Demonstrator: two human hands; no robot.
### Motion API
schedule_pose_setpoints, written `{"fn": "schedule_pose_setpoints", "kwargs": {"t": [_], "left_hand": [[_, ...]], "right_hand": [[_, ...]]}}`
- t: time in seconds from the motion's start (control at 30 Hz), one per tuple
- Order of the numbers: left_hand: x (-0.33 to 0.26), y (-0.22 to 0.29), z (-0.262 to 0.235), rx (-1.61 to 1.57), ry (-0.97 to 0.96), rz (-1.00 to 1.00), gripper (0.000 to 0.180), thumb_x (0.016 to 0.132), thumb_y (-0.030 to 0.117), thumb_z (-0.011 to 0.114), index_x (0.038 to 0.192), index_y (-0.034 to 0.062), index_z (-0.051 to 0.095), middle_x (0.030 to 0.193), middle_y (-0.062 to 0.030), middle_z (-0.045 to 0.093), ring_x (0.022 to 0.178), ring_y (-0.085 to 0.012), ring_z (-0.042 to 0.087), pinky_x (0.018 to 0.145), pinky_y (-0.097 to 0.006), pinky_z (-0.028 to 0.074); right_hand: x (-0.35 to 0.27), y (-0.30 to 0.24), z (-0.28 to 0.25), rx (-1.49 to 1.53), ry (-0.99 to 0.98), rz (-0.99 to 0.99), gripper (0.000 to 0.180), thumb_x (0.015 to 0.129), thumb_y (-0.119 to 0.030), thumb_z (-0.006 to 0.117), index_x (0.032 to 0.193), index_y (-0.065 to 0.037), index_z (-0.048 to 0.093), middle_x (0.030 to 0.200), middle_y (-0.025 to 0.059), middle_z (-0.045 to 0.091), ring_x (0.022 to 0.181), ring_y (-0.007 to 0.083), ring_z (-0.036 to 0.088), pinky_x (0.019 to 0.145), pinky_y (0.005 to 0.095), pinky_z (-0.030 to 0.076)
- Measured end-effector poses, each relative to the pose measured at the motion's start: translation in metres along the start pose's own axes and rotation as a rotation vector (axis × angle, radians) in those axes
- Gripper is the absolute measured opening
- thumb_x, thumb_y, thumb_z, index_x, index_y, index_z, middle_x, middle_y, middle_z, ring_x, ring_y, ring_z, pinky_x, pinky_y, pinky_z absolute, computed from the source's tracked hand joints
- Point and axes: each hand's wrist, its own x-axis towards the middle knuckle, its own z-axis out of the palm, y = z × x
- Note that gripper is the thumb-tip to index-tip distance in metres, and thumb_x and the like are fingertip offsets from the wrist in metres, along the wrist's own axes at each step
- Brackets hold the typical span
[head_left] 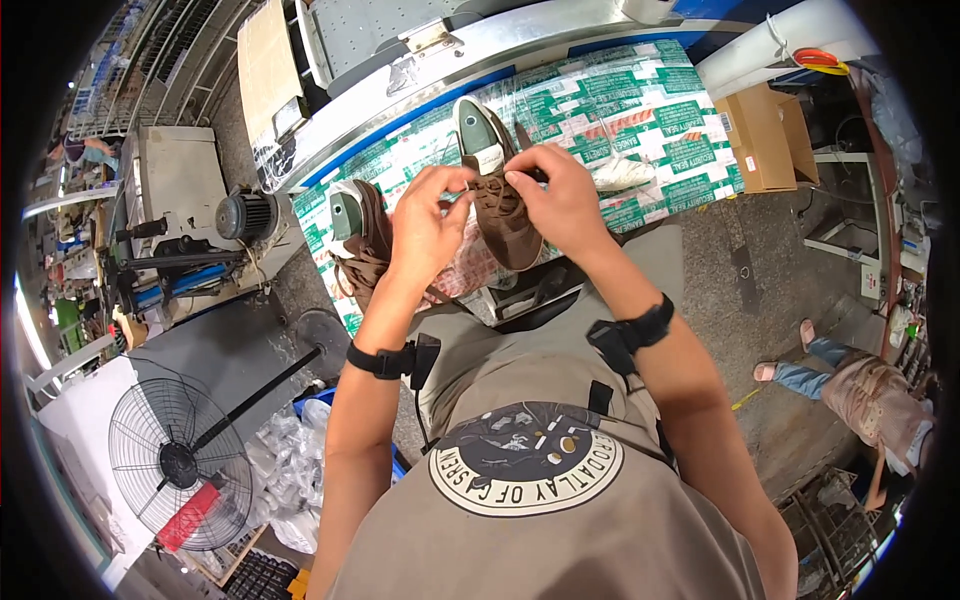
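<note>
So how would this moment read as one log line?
left hand: pinching lace | right hand: pinching lace | brown shoe: on table | second shoe: left, untouched

The hands (500, 205) hide the brown shoe's (505, 225) lace ends — the grip itself can't be judged.

Brightness: bright and even across the middle; colours read clearly.
Light source: diffuse light from above; a strong white strip of daylight burns at the far left rim.
Shadows: soft and short, under the brown shoe (500, 205) and beneath the forearms.
Glare: sheen on the clear film over the bench (650, 120) and on the metal rail behind it.
Distortion: heavy fisheye; straight edges bow toward the rim, and black vignette fills the corners.
Focus: centre sharp; the fan (180, 465) and the outer clutter go soft and smeared.
</note>
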Motion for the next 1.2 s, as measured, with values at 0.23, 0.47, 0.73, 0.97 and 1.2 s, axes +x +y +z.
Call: {"fn": "schedule_pose_setpoints", "kwargs": {"t": [0.23,0.47,0.73,0.97,1.2], "left_hand": [[0.016,0.003,0.007,0.219,-0.054,0.015,0.026,0.083,0.006,0.085,0.105,0.0087,0.072,0.100,-0.0101,0.072,0.095,-0.0329,0.071,0.081,-0.045,0.057],[0.028,0.002,-0.010,0.377,-0.238,0.104,0.023,0.084,0.005,0.084,0.104,0.0058,0.073,0.091,-0.0105,0.071,0.080,-0.0277,0.071,0.075,-0.039,0.056],[0.015,-0.025,0.005,0.014,-0.095,0.073,0.018,0.087,-0.002,0.080,0.103,0.0048,0.075,0.089,-0.0049,0.065,0.079,-0.0181,0.064,0.073,-0.032,0.054],[0.023,-0.033,-0.006,0.011,-0.117,0.052,0.015,0.085,-0.002,0.077,0.098,0.0008,0.071,0.087,-0.0066,0.064,0.079,-0.0173,0.063,0.074,-0.032,0.054],[0.027,-0.055,0.041,-0.438,-0.134,-0.039,0.013,0.094,0.001,0.071,0.107,0.0007,0.073,0.102,-0.0034,0.073,0.097,-0.0155,0.068,0.092,-0.034,0.054]], "right_hand": [[0.017,-0.055,-0.107,1.362,-0.592,0.090,0.024,0.109,-0.025,0.060,0.124,-0.007,0.062,0.098,0.0048,0.070,0.082,0.0128,0.066,0.067,0.0246,0.050],[0.037,0.020,-0.099,-0.505,0.134,-0.261,0.028,0.096,-0.012,0.063,0.121,-0.009,0.075,0.126,0.0140,0.070,0.111,0.0329,0.068,0.103,0.0419,0.053],[0.011,0.020,-0.006,-0.127,-0.207,-0.133,0.022,0.091,-0.009,0.073,0.112,-0.010,0.067,0.105,0.0126,0.063,0.101,0.0370,0.066,0.085,0.0463,0.055],[0.036,0.008,0.001,-0.251,-0.299,-0.227,0.019,0.087,-0.011,0.076,0.105,-0.007,0.070,0.093,0.0109,0.065,0.087,0.0303,0.068,0.077,0.0396,0.056],[-0.003,0.041,0.022,0.126,0.085,-0.035,0.016,0.087,-0.015,0.074,0.102,-0.009,0.076,0.098,0.0140,0.069,0.095,0.0312,0.069,0.084,0.0425,0.057]]}}
